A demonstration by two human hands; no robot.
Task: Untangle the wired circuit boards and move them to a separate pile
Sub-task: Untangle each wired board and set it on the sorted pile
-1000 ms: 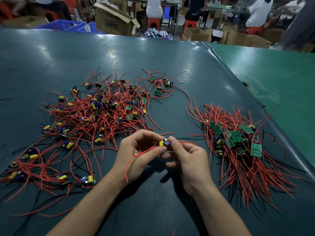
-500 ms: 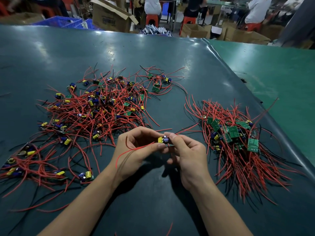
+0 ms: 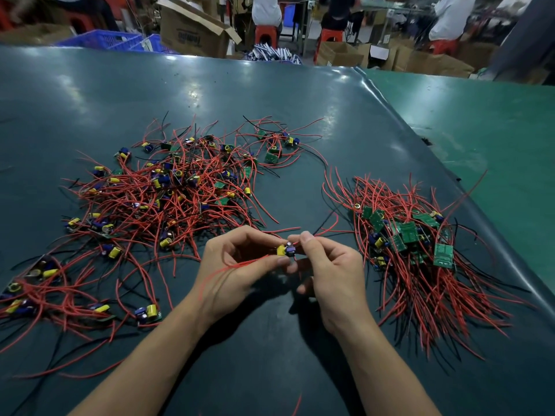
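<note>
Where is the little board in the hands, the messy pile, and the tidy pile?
little board [image 3: 286,250], head view, its yellow and blue parts.
messy pile [image 3: 180,193], head view, tangled red wires.
tidy pile [image 3: 411,235], head view, a green board.

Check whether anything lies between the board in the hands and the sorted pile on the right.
Nothing visible blocks the way. Both the left hand and the right hand pinch the small board above the table; only bare table and a few loose wire ends separate it from the sorted pile.

Bare mat [image 3: 261,349] between tangled pile [image 3: 168,193] (left), sorted pile [image 3: 420,265] right
</note>
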